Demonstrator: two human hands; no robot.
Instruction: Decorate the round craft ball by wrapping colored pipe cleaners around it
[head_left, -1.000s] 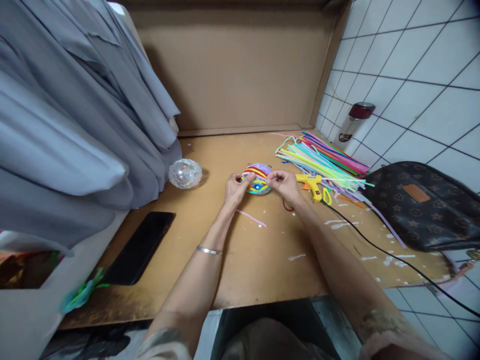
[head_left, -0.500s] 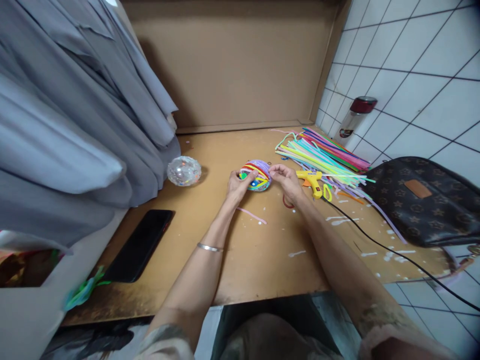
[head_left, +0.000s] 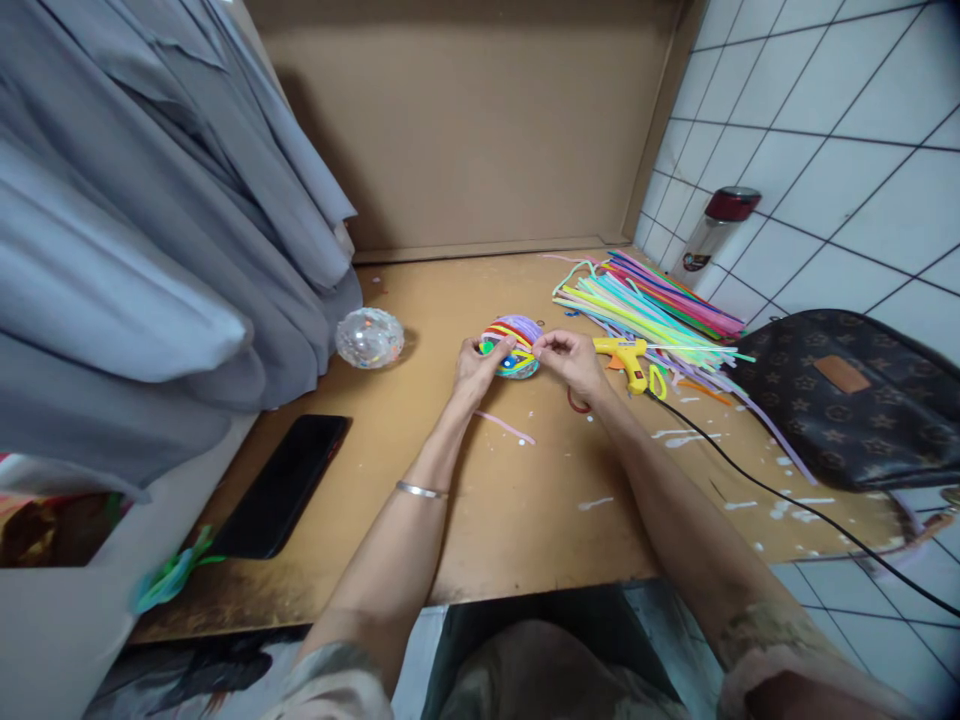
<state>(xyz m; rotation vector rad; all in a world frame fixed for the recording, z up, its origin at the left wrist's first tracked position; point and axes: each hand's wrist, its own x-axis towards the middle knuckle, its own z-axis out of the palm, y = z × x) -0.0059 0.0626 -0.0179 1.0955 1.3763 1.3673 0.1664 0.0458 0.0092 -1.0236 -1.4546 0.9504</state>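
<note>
The left hand [head_left: 475,370] gripped the ball [head_left: 520,357] while the right hand [head_left: 539,347], fingertips pinched together, met its edge, the glue gun [head_left: 631,351] lying just rightward.

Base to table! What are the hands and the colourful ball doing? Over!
Left hand holding colourful ball. Right hand at its right edge, grip unclear. Yellow glue gun close beside right hand.

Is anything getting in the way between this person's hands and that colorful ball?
Nothing visible is. The left hand holds the colorful ball directly, and the right hand's fingertips are at its right edge. The yellow glue gun lies right of that hand, not between.
</note>
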